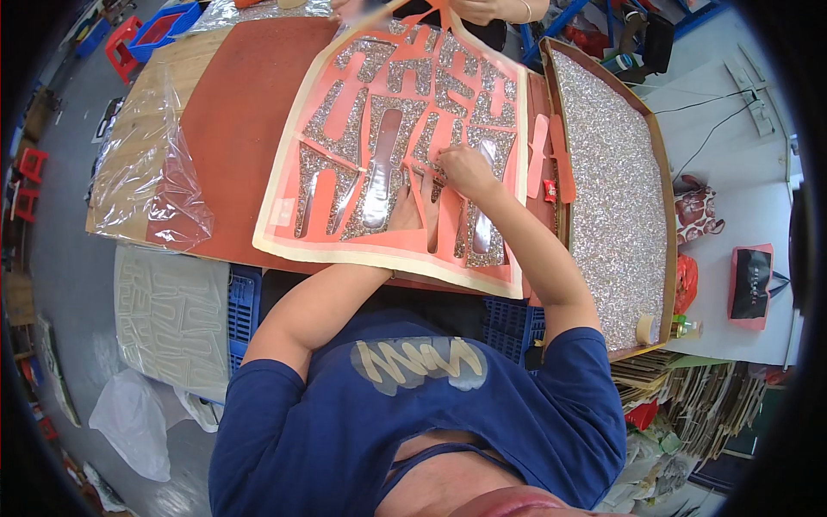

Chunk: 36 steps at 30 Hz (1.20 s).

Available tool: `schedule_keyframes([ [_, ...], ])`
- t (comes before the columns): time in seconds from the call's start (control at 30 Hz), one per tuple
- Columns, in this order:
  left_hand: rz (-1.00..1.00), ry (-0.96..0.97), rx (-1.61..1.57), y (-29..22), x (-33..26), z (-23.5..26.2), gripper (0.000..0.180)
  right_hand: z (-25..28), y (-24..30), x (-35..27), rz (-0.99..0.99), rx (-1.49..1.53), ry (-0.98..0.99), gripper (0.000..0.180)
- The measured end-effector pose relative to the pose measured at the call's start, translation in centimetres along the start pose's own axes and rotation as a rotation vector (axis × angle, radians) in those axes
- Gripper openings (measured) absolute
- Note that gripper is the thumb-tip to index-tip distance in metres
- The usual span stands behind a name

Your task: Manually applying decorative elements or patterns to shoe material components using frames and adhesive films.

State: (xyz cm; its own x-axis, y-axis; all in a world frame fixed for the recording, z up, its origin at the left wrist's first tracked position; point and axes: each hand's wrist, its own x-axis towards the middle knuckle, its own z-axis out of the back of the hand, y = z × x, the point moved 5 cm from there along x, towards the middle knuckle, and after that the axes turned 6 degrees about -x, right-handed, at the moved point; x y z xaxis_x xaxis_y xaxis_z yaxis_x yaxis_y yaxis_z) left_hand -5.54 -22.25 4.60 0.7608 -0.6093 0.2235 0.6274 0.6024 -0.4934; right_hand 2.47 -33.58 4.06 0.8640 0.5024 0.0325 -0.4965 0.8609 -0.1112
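A large pink cut-out sheet (282, 185) with a cream border lies on the table in front of me. Glittery silver-brown material shows through its many shaped openings. My left hand (408, 207) rests on the lower middle of the sheet, fingers stretched out and partly covered by a pink strip. Just above and to the right, my right hand (468, 171) is closed, its fingertips pinching at the pink sheet; the exact grip is hidden. At the far edge, another person's hands (476, 10) are by the sheet's top, where pink strips are raised.
A shallow tray (610, 172) of glittery material stands at the right, with a tape roll (645, 328) at its near end. Loose pink strips (537, 155) and a small red packet (550, 190) lie beside it. Clear plastic film (159, 185) covers the table's left side. Blue crates (245, 302) stand below.
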Motion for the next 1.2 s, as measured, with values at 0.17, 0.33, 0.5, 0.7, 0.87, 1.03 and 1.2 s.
schedule_keyframes([
  [0.17, -0.065, -0.176, 0.013, 0.4, 0.0, -0.4, 0.039, 1.0, 0.8, 0.6, -0.054, -0.11, 0.08, 0.007],
  [0.33, 0.021, 0.061, 0.079, 0.8, 0.5, -0.9, 0.043, 1.5, 2.7, 1.3, -0.015, -0.225, 0.091, 0.008],
  [0.5, 0.048, 0.009, -0.044, 1.1, 0.7, -0.9, 0.042, 2.4, 1.1, 1.2, 0.014, -0.236, 0.067, 0.011],
  [0.7, 0.007, -0.039, -0.042, 2.1, 1.2, -0.2, 0.041, 10.4, -5.1, 0.6, -0.297, 0.112, -0.342, 0.016],
  [0.87, -0.047, -0.049, -0.044, 2.6, 1.2, 0.2, 0.041, 10.6, 1.0, -4.3, -0.383, 0.279, 0.09, 0.063],
  [1.03, -0.112, -0.055, -0.059, 2.4, 1.4, 0.1, 0.04, 9.1, 11.8, -11.7, 0.096, 0.077, -0.041, 0.079],
  [1.2, -0.105, -0.031, 0.088, 3.4, 1.9, 0.1, 0.042, 12.0, 4.8, -12.8, -0.05, 0.384, -0.23, 0.041],
])
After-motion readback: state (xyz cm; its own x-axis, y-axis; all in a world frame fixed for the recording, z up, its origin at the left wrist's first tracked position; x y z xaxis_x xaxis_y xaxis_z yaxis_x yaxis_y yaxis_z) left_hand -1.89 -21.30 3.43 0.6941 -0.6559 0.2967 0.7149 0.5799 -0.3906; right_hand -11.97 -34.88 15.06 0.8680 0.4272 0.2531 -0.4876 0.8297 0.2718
